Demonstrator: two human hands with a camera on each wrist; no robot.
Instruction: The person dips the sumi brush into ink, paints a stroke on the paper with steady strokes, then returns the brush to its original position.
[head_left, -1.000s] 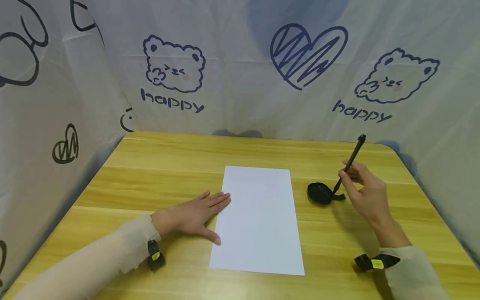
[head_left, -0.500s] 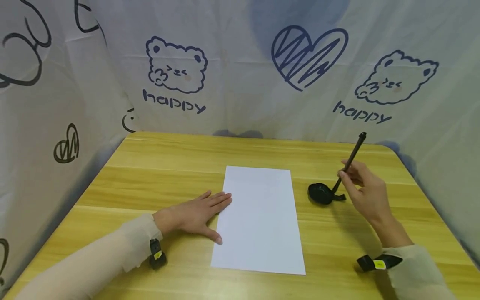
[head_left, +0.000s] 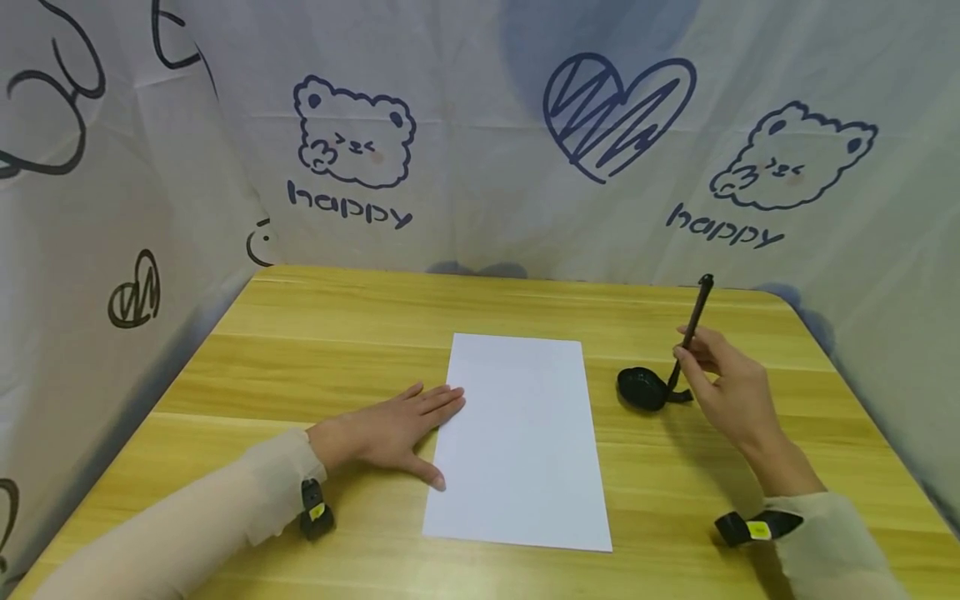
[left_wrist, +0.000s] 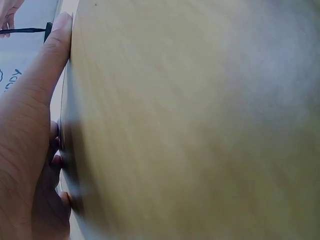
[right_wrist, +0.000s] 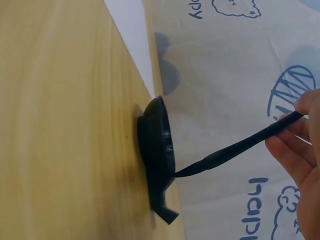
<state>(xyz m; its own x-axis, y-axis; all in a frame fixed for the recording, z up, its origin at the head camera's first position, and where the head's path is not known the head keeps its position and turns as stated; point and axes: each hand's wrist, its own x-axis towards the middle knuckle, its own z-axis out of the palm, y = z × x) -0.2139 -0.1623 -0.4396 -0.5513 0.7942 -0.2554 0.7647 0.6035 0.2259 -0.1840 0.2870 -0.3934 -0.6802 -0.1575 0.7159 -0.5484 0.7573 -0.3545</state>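
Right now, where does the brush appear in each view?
Head: brush right of centre, slanting up from the dish.
Left wrist: brush near the upper left corner, almost level.
Right wrist: brush right of centre, sloping down leftward to the dish's rim.
Shared landmark: the right hand, holding the brush in all three.

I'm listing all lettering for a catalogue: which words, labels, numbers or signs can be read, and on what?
"happy": backdrop, beneath the left bear drawing.
"happy": backdrop, beneath the right bear drawing.
Yellow labels on the wrist devices: too small to read.
Paper: no writing visible.
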